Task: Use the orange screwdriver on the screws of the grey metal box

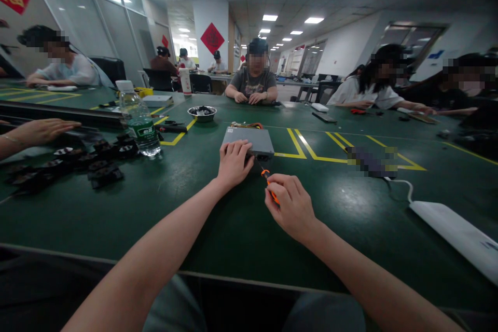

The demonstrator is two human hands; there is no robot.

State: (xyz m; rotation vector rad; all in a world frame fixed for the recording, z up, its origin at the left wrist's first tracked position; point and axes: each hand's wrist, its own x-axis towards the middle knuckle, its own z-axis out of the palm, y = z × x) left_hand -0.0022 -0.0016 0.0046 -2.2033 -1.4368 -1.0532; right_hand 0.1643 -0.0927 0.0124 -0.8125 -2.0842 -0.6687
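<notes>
A grey metal computer power supply [254, 140] lies on the green table, with coloured wires [247, 125] at its far side and a black socket on its near face. My left hand [233, 162] grips its near left corner, fingers over the top and thumb against the front. In my right hand [290, 202] is an orange and black screwdriver [266, 173], held in closed fingers. The screwdriver's shaft points up and left at the near face of the power supply. Whether its tip touches a screw is too small to tell.
A water bottle [140, 124] stands left, beside several black parts [105, 171]; another person's hand [46, 135] reaches in there. Behind are a metal bowl [202, 114] of small pieces and black pliers-like tools [171, 128]. At right, a cable joins a blurred dark device [369, 161] to a white slab [455, 233].
</notes>
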